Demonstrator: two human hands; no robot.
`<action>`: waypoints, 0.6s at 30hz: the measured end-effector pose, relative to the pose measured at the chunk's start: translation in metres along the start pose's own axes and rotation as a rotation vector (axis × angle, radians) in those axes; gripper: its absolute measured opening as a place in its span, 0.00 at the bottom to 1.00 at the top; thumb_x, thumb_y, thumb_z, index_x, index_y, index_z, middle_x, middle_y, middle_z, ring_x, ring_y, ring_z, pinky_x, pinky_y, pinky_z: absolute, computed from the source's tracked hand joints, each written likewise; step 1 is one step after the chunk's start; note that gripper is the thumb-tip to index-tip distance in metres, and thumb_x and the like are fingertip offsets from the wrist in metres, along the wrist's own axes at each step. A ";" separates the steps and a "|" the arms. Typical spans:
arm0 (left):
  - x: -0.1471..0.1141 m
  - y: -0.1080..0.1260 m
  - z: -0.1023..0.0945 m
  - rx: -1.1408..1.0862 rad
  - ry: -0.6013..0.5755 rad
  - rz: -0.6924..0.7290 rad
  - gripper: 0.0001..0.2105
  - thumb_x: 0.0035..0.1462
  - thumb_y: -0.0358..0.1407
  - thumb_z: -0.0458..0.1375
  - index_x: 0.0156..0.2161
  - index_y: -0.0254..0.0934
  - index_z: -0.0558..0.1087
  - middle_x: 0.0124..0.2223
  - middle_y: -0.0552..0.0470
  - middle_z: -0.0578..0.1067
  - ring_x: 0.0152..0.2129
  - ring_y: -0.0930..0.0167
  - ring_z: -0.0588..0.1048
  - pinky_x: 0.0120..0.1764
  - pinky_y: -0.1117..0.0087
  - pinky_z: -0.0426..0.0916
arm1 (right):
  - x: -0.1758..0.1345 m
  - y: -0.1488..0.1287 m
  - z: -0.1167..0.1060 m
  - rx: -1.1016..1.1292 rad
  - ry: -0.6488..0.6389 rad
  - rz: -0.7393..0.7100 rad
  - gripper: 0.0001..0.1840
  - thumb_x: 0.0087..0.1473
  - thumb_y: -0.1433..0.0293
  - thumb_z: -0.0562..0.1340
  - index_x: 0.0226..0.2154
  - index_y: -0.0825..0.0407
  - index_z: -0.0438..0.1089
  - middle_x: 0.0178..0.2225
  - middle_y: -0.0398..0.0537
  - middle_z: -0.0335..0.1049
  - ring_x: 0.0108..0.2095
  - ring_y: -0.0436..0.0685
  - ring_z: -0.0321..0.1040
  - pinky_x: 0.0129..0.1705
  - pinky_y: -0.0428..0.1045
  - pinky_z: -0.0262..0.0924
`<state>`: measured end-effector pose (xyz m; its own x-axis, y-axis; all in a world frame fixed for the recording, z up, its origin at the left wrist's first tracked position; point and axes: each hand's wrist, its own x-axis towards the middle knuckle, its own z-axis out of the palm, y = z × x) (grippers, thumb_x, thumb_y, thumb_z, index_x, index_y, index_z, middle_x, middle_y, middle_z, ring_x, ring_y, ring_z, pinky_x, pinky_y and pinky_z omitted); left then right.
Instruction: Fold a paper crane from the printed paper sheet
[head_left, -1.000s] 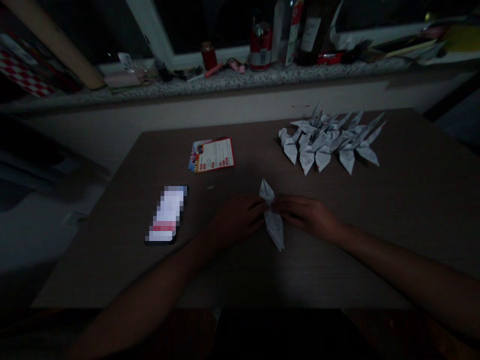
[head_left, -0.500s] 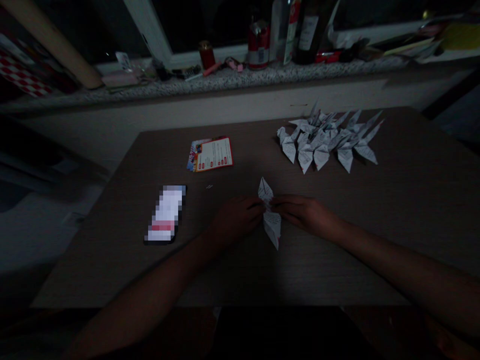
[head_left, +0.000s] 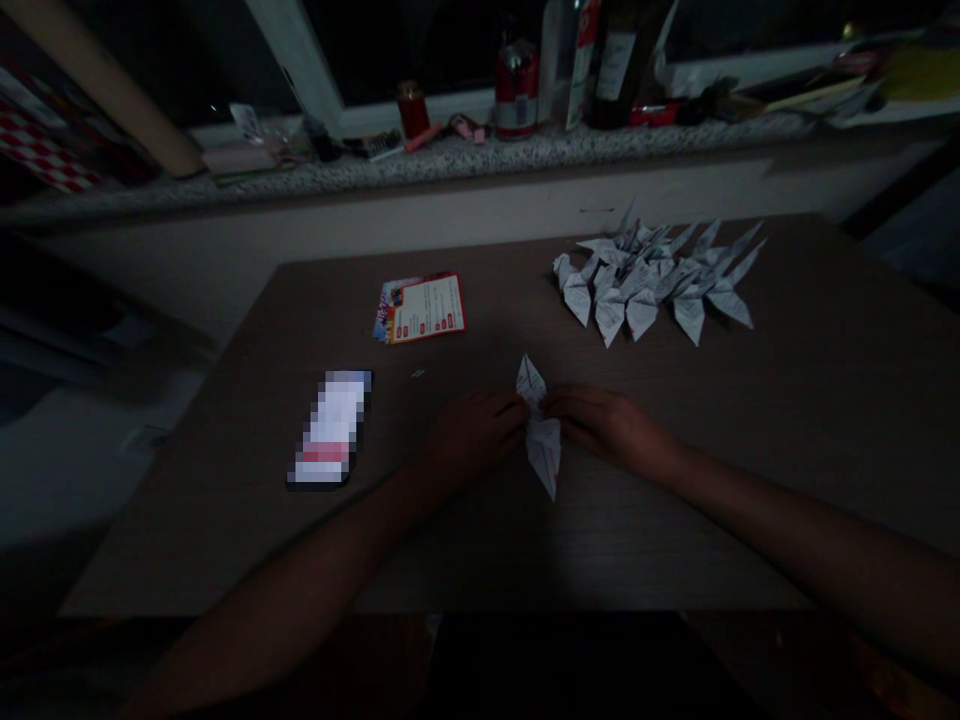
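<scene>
Between my two hands is a paper crane [head_left: 543, 450] folded from printed white paper, its two pointed wings spread toward and away from me. My left hand [head_left: 480, 428] pinches its middle from the left. From the right, my right hand [head_left: 609, 428] grips the same middle with fingers pressed together. The crane's centre is partly hidden by my fingertips. Beyond my right hand, several finished paper cranes [head_left: 645, 285] stand in a cluster at the back right of the table [head_left: 465, 550].
A phone [head_left: 330, 430] with a lit, blurred screen lies left of my left hand. Behind it sit printed cards [head_left: 424, 308]. A granite windowsill [head_left: 450, 160] at the back holds a red can [head_left: 517, 90], bottles [head_left: 615, 70], a jar [head_left: 412, 112] and small clutter.
My fingers have shifted slightly on the crane's middle, and the near wing looks a little flatter. Both hands stay in about the same place.
</scene>
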<state>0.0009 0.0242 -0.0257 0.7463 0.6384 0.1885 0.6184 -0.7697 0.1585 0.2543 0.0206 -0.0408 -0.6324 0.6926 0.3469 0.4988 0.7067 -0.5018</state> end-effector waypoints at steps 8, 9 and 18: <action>0.006 0.002 0.000 -0.074 0.042 -0.087 0.08 0.70 0.34 0.54 0.48 0.35 0.73 0.50 0.45 0.77 0.47 0.63 0.76 0.50 0.60 0.72 | 0.006 0.001 0.001 0.019 0.035 0.002 0.10 0.66 0.69 0.61 0.47 0.50 0.75 0.48 0.56 0.77 0.50 0.64 0.75 0.52 0.59 0.72; 0.007 0.002 0.001 -0.082 0.046 -0.097 0.09 0.71 0.35 0.54 0.49 0.35 0.73 0.51 0.45 0.77 0.47 0.62 0.76 0.51 0.60 0.72 | 0.007 0.001 0.002 0.009 0.050 0.006 0.09 0.67 0.68 0.60 0.47 0.50 0.75 0.47 0.56 0.77 0.50 0.64 0.75 0.52 0.59 0.72; 0.006 0.004 0.005 -0.160 0.092 -0.158 0.09 0.69 0.35 0.56 0.48 0.33 0.74 0.51 0.43 0.76 0.49 0.62 0.75 0.54 0.58 0.71 | 0.009 0.002 0.004 -0.024 0.026 0.034 0.09 0.68 0.68 0.59 0.43 0.52 0.74 0.46 0.57 0.75 0.49 0.65 0.73 0.52 0.61 0.70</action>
<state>0.0096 0.0251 -0.0284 0.6131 0.7540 0.2356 0.6732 -0.6548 0.3436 0.2475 0.0281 -0.0415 -0.5994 0.7193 0.3512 0.5336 0.6861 -0.4946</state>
